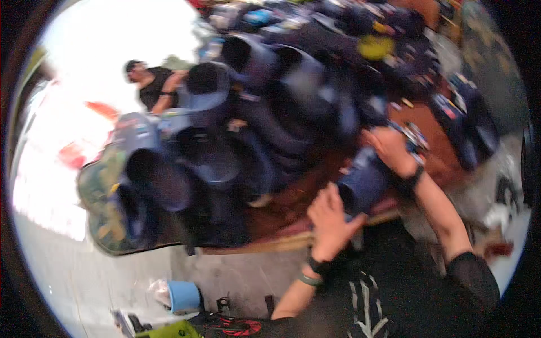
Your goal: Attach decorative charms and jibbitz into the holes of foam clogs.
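Observation:
A dark blue tube-shaped thing (pixel 365 179) lies at the near edge of the table, its dark open end toward my left hand. Blur hides its exact kind. My right hand (pixel 391 149) rests over its far side, fingers stretched out across the top. Beside the open end is my left hand (pixel 328 217), fingers spread and thumb held apart, touching or very close to the rim. Several similar dark blue tubes with round openings stand or lean in a cluster to the left, among them a large one (pixel 211 155) and another at the front (pixel 160 177).
The table (pixel 282 217) has a reddish-brown top. A heap of dark pieces with a yellow item (pixel 376 47) covers its far part. More dark blue pieces (pixel 470 121) lie at the right. A person (pixel 153 84) in black stands far left. A blue bucket (pixel 183 296) sits on the grey floor.

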`<state>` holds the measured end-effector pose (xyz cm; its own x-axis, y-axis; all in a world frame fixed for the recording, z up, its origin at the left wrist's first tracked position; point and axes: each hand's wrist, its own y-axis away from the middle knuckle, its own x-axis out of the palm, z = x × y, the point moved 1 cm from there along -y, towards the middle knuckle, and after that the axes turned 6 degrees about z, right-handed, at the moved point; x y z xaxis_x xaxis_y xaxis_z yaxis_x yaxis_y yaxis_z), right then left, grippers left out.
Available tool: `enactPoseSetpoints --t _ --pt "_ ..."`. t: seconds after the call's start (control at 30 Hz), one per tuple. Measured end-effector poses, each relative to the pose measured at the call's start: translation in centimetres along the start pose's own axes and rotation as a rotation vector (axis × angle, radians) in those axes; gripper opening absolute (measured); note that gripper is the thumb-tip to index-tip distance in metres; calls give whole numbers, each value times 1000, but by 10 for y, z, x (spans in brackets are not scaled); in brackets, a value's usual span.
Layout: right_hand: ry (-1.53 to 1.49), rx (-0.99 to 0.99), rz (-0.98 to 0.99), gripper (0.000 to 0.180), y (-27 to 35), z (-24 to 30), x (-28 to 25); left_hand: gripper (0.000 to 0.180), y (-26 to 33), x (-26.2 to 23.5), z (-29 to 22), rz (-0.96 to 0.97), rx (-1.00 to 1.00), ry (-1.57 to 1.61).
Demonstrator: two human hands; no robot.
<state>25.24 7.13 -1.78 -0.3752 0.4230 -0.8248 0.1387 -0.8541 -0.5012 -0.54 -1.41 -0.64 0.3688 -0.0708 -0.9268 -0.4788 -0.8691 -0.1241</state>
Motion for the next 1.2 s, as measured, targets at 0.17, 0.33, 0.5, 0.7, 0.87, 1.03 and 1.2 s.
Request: enactPoseSetpoints --t 0.17,0.33,0.5,0.7,0.87,1.03,1.2 --pt "190 -119 -72 10 -9 -14 -24 115 1 5 -1 -19 19 -33" --pt "-598 -292 231 22 -18 53 -12 114 -1 -1 2 -67 57 -65" --pt "-585 -220 441 18 -17 65 7 106 0 5 1 -97 54 -63" --pt "-536 -265 374 21 -18 66 11 104 -1 6 2 -113 54 -59" --pt "-551 -27 385 36 -27 69 12 104 -1 4 1 -78 53 -84" --pt "-416 -76 512 40 -32 75 26 105 -1 2 0 -69 59 -94" --pt "-418 -163 358 40 -23 74 29 105 0 6 0 -76 61 -95"
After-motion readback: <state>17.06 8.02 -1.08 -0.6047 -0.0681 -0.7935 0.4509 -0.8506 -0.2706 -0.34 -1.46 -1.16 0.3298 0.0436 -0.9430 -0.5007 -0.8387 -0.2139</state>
